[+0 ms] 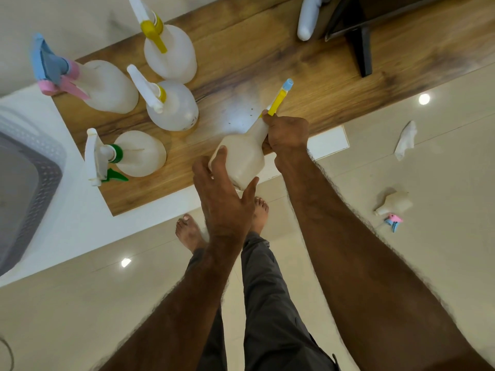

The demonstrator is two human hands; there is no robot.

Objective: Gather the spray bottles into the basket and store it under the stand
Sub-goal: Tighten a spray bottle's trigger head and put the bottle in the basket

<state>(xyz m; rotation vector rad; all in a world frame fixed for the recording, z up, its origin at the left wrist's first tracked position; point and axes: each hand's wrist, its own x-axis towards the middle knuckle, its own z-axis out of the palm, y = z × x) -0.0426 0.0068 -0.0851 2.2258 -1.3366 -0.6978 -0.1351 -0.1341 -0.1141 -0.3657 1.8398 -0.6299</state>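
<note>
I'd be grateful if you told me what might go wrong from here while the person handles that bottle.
1. The held bottle hangs over the wooden top's edge; the left hand only cups its base, so it might drop near the bare feet.
2. Carrying it left to the basket could knock over the green-trigger bottle.
3. The bottle on the floor may get overlooked or stepped on.
</note>
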